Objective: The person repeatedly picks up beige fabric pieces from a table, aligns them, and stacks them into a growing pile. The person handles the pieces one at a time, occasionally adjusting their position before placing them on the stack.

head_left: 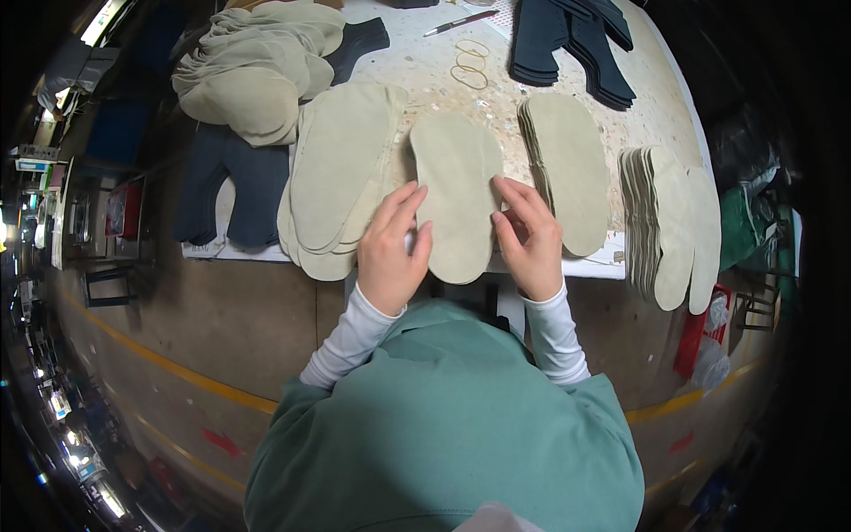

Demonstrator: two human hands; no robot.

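Beige piles (341,168) flank the middle stack (457,191) on your desk (417,66); your left fingers (405,211) and right fingers (526,203), loosely parted, touch its edges.

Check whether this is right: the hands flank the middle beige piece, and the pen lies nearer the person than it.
Wrong about the pen: the head view shows it beyond the middle beige piece. The left hand and right hand flank it.
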